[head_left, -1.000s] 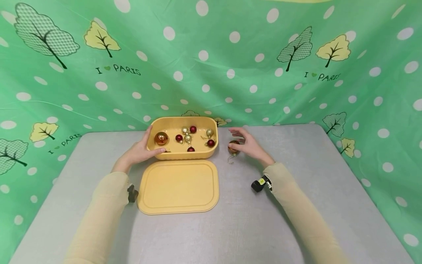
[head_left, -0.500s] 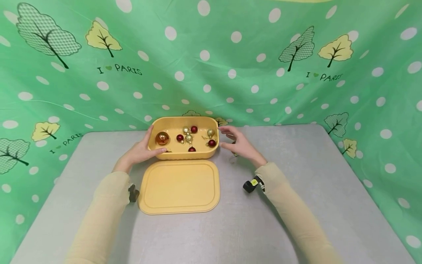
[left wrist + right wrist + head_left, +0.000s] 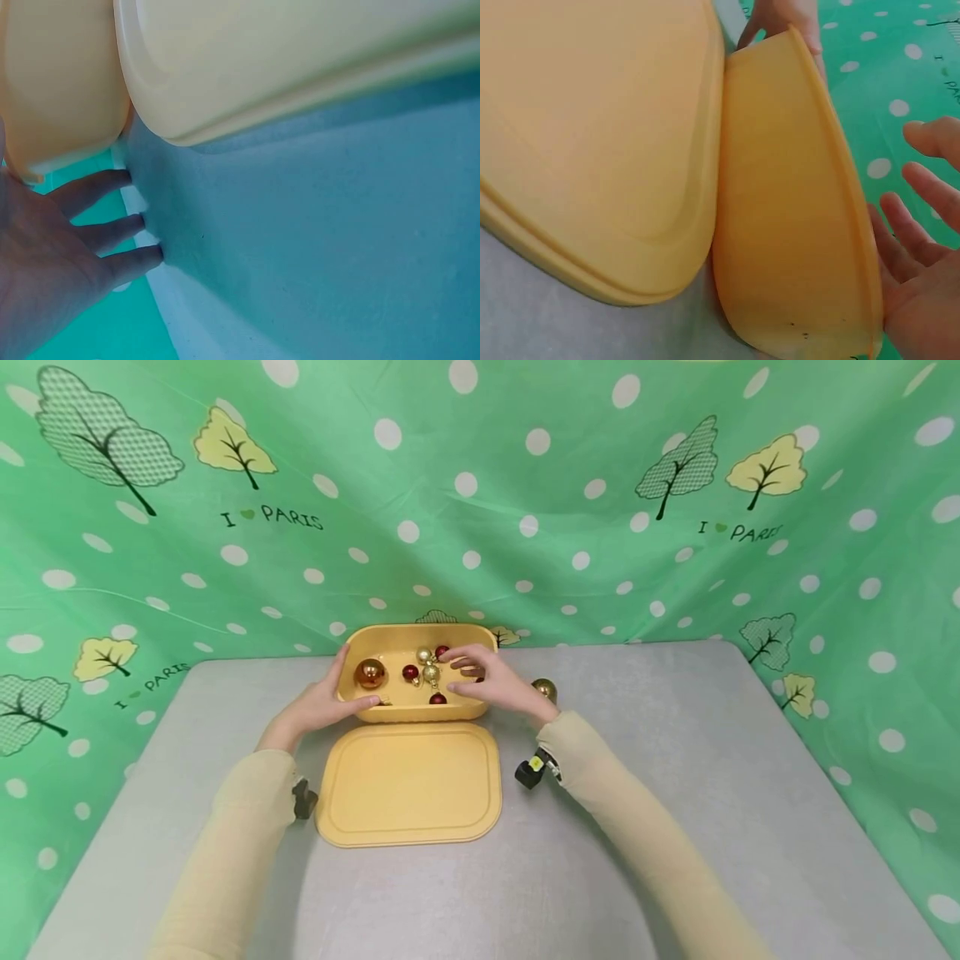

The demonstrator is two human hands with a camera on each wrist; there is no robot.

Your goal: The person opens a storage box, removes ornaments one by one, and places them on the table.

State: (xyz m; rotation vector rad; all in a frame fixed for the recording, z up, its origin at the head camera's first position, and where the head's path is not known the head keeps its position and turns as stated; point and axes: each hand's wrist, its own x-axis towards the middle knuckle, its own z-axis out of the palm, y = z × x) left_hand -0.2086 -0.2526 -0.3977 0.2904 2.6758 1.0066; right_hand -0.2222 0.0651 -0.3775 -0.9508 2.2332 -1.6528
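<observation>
A yellow box stands at the table's back, with small red and gold Christmas baubles inside. One larger copper bauble lies at its left end. My left hand holds the box's left end, thumb over the front rim; in the left wrist view several fingers stretch down beside it. My right hand hovers over the box's right end with fingers spread, hiding the baubles below. In the right wrist view no object shows between its fingers. A gold bauble sits on the table behind my right wrist.
A yellow lid lies flat on the table, right in front of the box. The grey table extends to both sides. Behind it hangs a green dotted cloth.
My right hand has let go of the large gold bauble, leaving it on the table, and has moved left over the box. The left hand stays at the box's left end.
</observation>
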